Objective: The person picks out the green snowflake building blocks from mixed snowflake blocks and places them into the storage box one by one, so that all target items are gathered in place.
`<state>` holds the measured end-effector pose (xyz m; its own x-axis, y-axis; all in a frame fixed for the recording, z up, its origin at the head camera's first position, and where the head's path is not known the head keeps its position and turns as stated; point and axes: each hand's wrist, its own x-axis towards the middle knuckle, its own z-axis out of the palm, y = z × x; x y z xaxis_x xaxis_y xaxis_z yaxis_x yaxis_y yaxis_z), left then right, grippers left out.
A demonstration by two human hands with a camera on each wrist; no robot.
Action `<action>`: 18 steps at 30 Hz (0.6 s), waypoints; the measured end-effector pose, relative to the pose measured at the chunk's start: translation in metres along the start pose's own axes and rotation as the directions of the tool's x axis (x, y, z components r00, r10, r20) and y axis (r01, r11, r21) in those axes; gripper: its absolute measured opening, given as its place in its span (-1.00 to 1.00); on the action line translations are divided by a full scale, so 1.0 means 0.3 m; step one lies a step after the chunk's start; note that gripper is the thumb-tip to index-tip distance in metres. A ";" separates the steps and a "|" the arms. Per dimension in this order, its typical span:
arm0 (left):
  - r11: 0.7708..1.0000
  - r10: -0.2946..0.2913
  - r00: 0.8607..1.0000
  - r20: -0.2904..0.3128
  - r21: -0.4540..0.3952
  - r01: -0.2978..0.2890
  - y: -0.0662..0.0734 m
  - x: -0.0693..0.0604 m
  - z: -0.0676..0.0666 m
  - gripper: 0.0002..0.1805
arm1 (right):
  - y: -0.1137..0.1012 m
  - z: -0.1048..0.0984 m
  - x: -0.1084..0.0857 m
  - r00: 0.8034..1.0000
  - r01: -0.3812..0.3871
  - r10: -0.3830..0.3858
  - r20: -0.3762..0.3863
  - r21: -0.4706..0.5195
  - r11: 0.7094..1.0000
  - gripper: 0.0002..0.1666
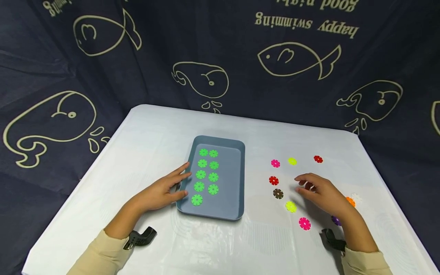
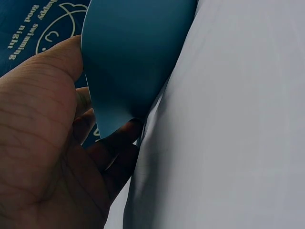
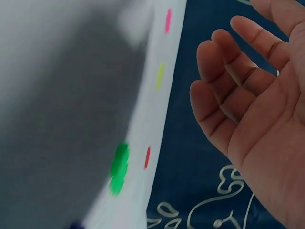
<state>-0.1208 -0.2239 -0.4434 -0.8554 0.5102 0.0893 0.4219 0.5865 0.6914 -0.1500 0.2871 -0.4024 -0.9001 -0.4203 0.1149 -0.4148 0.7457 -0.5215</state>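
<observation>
A grey-blue tray (image 1: 229, 179) lies on the white table with several green notched discs (image 1: 213, 177) inside, in two columns on its left side. My left hand (image 1: 156, 194) rests on the tray's left rim with fingers spread; thumb and two fingertips reach over it. In the left wrist view, other fingers touch the outer wall (image 2: 136, 52). My right hand (image 1: 324, 193) hovers over the table right of the tray, fingers loosely bent, holding nothing. Nearest it are a brown disc (image 1: 278, 193) and a yellow disc (image 1: 290, 206). Green discs (image 3: 119, 169) also show in the right wrist view.
Around the right hand lie pink (image 1: 304, 223), red (image 1: 274, 180), orange (image 1: 351, 201), white (image 1: 356, 198) and purple (image 1: 336, 220) discs. The right forearm partly covers the purple one. A dark cloth (image 1: 240, 91) with fish drawings hangs behind the table (image 1: 144, 126).
</observation>
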 end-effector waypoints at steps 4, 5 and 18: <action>1.000 0.001 1.000 -0.003 0.001 -0.001 -0.002 -0.002 0.001 -0.26 | 0.040 -0.009 -0.022 0.998 -0.060 0.060 -0.009 -0.006 0.998 -0.63; 1.000 0.001 1.000 -0.004 -0.001 -0.001 -0.002 -0.002 0.001 -0.26 | 0.048 -0.011 -0.028 0.997 -0.075 0.075 -0.012 -0.002 0.997 -0.62; 1.000 0.004 1.000 -0.006 -0.004 -0.004 0.000 -0.002 0.001 -0.26 | 0.136 -0.066 -0.112 0.965 -0.261 0.261 0.024 0.001 0.965 -0.46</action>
<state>-0.1202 -0.2241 -0.4437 -0.8555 0.5088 0.0959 0.4238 0.5818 0.6941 -0.1392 0.3419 -0.4109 -0.9737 -0.2233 -0.0456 -0.1652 0.8292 -0.5340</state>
